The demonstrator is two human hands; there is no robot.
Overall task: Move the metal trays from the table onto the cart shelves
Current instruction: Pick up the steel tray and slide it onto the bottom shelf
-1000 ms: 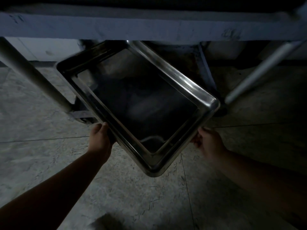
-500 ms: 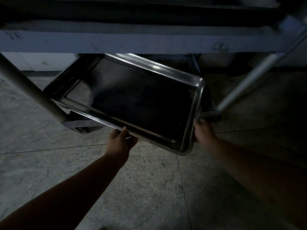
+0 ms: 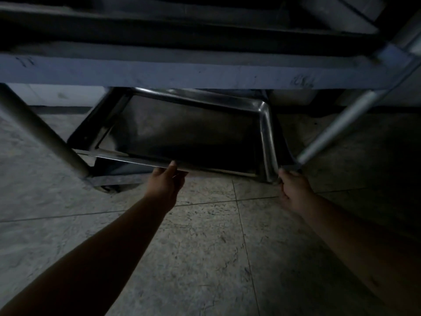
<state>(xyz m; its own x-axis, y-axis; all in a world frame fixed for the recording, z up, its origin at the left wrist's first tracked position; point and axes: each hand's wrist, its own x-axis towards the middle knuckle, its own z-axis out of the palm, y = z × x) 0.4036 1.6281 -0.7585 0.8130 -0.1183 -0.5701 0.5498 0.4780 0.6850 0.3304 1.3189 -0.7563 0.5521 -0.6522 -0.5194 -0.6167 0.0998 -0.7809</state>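
Between both hands' fingers [image 3: 171,166], metal tray [image 3: 186,131]

The tray [image 3: 189,131] at the frame's centre is polished metal, glossy and smooth, its rim catching bright glints while its flat bottom reflects darkly. The cart shelf edge [image 3: 182,73] across the upper frame looks like duller, matt metal with scuff marks. The cart legs [image 3: 43,131] are smooth brushed metal tubes. The floor [image 3: 205,247] is speckled stone-like tile, faintly sheened, with thin grout lines.
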